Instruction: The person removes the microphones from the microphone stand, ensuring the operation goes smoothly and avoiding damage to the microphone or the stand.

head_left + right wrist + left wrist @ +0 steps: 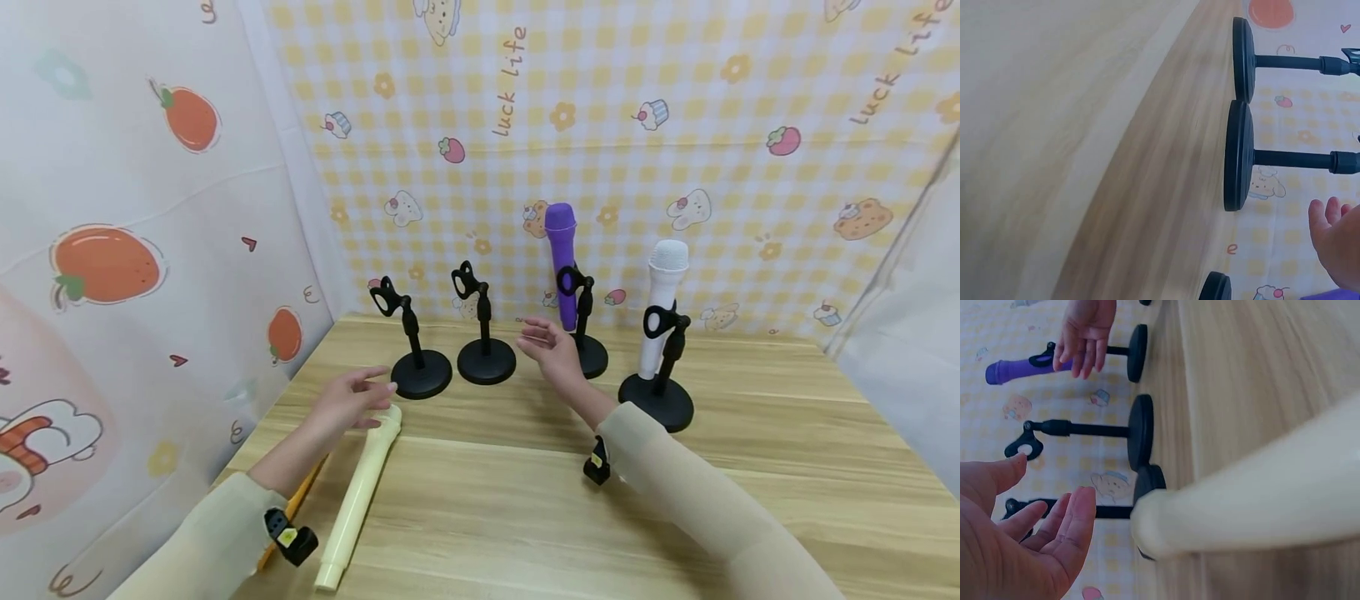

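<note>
My left hand (351, 404) hovers, fingers loosely spread, by the head of a pale yellow microphone (360, 492) lying on the table. In the left wrist view that hand's palm and fingers show with nothing in them. My right hand (553, 348) is in the air in front of a stand holding a purple microphone (562, 250), its fingers relaxed and holding nothing. Two black microphone stands with bare clips, a left one (420, 375) and a middle one (486, 361), stand at the back. A white microphone (663, 279) leans in the rightmost stand (660, 404).
Beneath my left forearm lies an orange rod-like thing (306, 490), mostly hidden. The wooden table (510, 517) meets a checked cloth (637, 183) at the back and a fruit-patterned cloth (225, 208) on the left.
</note>
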Tool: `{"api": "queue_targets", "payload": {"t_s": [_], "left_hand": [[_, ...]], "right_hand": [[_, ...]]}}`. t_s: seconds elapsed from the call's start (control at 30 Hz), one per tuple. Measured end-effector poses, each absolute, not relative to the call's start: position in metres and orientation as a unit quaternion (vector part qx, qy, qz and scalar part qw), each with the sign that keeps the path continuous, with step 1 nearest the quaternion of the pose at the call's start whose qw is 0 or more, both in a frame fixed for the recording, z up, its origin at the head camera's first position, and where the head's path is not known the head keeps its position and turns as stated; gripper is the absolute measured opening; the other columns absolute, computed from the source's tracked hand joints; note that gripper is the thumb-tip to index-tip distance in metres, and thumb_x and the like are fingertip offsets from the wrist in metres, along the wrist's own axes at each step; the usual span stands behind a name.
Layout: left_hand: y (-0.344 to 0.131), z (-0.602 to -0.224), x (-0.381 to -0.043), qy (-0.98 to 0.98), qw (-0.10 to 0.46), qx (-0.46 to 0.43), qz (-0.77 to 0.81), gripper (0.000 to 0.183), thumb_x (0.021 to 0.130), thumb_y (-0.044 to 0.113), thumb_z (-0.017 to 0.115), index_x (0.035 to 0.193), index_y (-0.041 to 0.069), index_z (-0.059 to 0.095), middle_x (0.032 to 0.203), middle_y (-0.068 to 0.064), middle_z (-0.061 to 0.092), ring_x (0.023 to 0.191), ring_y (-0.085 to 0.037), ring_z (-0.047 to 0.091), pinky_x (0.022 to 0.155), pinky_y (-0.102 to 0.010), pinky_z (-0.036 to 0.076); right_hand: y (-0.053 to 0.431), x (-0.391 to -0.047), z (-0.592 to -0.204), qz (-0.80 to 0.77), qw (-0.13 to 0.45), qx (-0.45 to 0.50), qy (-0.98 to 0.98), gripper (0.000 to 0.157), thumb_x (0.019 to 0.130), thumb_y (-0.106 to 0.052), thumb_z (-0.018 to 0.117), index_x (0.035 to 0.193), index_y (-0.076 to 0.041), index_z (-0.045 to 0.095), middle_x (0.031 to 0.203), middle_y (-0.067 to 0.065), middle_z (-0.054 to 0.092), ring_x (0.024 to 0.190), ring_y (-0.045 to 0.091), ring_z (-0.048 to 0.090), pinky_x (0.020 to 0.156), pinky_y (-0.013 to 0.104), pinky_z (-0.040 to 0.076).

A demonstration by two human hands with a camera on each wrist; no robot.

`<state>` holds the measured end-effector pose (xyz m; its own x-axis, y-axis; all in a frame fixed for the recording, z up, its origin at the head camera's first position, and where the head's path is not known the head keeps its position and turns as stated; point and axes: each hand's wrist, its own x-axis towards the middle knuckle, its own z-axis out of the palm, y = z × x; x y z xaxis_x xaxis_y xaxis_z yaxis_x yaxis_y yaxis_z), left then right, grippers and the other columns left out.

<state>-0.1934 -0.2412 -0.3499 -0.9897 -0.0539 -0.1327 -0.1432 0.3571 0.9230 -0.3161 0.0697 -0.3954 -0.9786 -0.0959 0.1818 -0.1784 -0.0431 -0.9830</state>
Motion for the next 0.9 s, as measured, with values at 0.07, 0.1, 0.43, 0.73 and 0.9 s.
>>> {"api": "queue_targets", "payload": {"t_s": [0.07,0.1,0.43,0.73,0.9], "left_hand": [[-0.234,-0.346,-0.196,0.816,0.047,-0.051,0.575,0.058,0.095,0.029,0.065,0.145,0.007,0.045,0.128,-0.022,0.055,0.110,-0.036,0.060,0.077,-0.040,0.057],[-0.230,-0.344,-0.198,0.813,0.050,-0.046,0.578,0.058,0.095,0.029,0.065,0.145,0.007,0.045,0.128,-0.022,0.054,0.111,-0.036,0.059,0.078,-0.040,0.057],[-0.192,-0.335,-0.212,0.795,0.059,0.000,0.604,0.050,0.095,0.021,0.065,0.140,0.005,0.050,0.126,-0.021,0.058,0.109,-0.032,0.062,0.080,-0.041,0.057],[-0.162,-0.333,-0.225,0.771,0.066,0.038,0.632,0.048,0.094,0.019,0.067,0.138,0.008,0.053,0.119,-0.013,0.063,0.108,-0.029,0.063,0.082,-0.040,0.056],[-0.146,-0.333,-0.234,0.757,0.061,0.050,0.649,0.047,0.094,0.019,0.068,0.138,0.011,0.054,0.125,-0.013,0.061,0.111,-0.029,0.061,0.085,-0.042,0.054]], "right_hand": [[0.074,-0.314,-0.396,0.716,0.030,0.100,-0.690,0.039,0.090,-0.006,0.069,0.128,-0.005,0.058,0.122,0.014,0.061,0.112,0.028,0.060,0.090,0.031,0.051],[0.076,-0.313,-0.396,0.717,0.033,0.100,-0.689,0.039,0.090,-0.006,0.069,0.127,-0.005,0.058,0.121,0.014,0.061,0.111,0.028,0.060,0.090,0.030,0.052],[0.098,-0.307,-0.394,0.718,0.090,0.104,-0.683,0.037,0.091,-0.002,0.067,0.126,-0.001,0.056,0.118,0.018,0.060,0.102,0.014,0.061,0.087,0.023,0.051],[0.110,-0.306,-0.393,0.725,0.152,0.088,-0.666,0.039,0.091,0.001,0.065,0.128,0.006,0.053,0.118,0.021,0.057,0.098,0.011,0.060,0.087,0.018,0.049],[0.115,-0.308,-0.393,0.731,0.167,0.065,-0.659,0.040,0.092,-0.001,0.065,0.129,0.005,0.052,0.122,0.025,0.055,0.105,0.018,0.059,0.086,0.018,0.048]]}}
